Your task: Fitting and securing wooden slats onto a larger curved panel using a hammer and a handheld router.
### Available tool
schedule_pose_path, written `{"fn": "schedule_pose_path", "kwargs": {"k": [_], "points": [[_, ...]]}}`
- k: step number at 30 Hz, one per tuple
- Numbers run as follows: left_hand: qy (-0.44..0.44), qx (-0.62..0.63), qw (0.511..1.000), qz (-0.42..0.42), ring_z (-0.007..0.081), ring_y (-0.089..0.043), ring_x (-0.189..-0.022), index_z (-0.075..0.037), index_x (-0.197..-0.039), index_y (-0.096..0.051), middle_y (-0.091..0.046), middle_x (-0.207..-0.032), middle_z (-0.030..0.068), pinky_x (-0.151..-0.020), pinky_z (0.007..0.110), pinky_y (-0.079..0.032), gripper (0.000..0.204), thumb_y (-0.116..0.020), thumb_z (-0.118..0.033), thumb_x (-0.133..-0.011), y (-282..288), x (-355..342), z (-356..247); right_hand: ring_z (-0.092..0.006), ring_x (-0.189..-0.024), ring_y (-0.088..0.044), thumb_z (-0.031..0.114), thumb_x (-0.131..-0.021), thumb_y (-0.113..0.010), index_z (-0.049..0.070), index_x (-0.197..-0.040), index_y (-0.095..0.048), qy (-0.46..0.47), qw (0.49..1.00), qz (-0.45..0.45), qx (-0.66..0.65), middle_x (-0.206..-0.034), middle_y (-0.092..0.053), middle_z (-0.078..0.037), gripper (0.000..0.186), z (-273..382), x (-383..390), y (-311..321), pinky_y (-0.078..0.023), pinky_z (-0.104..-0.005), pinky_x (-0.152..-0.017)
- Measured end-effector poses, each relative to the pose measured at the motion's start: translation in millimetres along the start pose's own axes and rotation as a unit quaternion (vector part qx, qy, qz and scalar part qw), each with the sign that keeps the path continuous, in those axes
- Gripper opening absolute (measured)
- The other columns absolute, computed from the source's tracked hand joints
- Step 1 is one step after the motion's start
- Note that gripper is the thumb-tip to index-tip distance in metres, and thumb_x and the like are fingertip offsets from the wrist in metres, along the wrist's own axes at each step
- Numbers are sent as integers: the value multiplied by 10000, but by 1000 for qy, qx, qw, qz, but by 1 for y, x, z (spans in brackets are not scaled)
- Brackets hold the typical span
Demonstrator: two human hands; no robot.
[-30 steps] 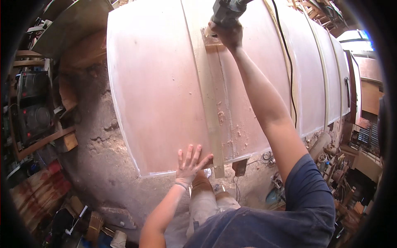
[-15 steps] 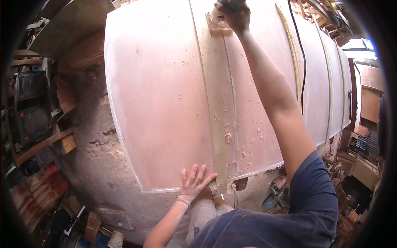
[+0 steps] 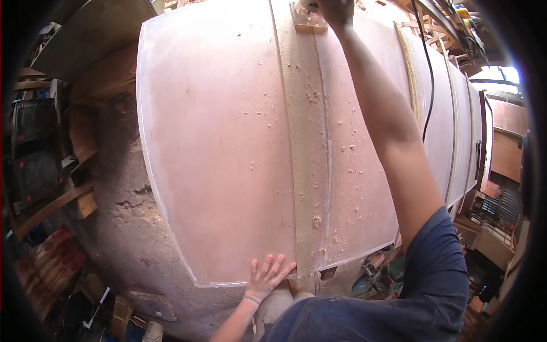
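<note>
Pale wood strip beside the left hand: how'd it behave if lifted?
The strip, long and narrow, would probably flex if raised by one end. Its broad face looks flat, so it's unlikely to roll. Whether it's fastened isn't visible.

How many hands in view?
2: left hand, fingers spread, on the pinkish panel at its near edge; right hand holding the tool, partly cut off at top.

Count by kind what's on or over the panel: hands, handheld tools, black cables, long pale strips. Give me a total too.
Hands: 2 (left hand, right hand)
Handheld tool: 1, cut off by the frame
Black cable: 1
Long pale strips: 4
Total: 8
</note>
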State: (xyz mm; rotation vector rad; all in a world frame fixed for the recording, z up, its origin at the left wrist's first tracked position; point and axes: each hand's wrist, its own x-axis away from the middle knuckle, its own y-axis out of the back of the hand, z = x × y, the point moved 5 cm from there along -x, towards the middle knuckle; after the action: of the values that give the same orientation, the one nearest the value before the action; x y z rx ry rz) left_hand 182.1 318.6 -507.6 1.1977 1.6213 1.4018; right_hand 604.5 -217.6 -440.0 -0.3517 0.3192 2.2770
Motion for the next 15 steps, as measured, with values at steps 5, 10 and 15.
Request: {"fn": "schedule_pose_path", "kwargs": {"k": [5,10,15], "points": [[8,14,1000,2,298,-180,-1478,-456,-1447,-378,-272,-1565,26,-1193,586,-47,517,-489,-337,-956,2,1,0,-121,-642,-645,113,-792,-729,51,-884,-642,1,1000,-5,2,-744,-660,-30,141,-6,-18,-3,-527,-289,-536],[8,20,1000,-10,295,-174,-1480,-452,-1440,-394,-271,-1568,24,-1193,584,-43,508,-493,-324,-958,3,0,0,-123,-647,-647,119,-793,-730,52,-890,-643,1,1000,-4,6,-749,-662,-31,146,-9,-28,-2,-529,-292,-541],[9,24,1000,-12,292,-162,-1483,-455,-1445,-382,-268,-1570,24,-1195,580,-32,527,-508,-314,-954,2,0,-2,-125,-652,-650,125,-793,-731,54,-897,-644,5,1000,-4,6,-754,-664,-32,152,-11,-36,-6,-531,-294,-545]]}}
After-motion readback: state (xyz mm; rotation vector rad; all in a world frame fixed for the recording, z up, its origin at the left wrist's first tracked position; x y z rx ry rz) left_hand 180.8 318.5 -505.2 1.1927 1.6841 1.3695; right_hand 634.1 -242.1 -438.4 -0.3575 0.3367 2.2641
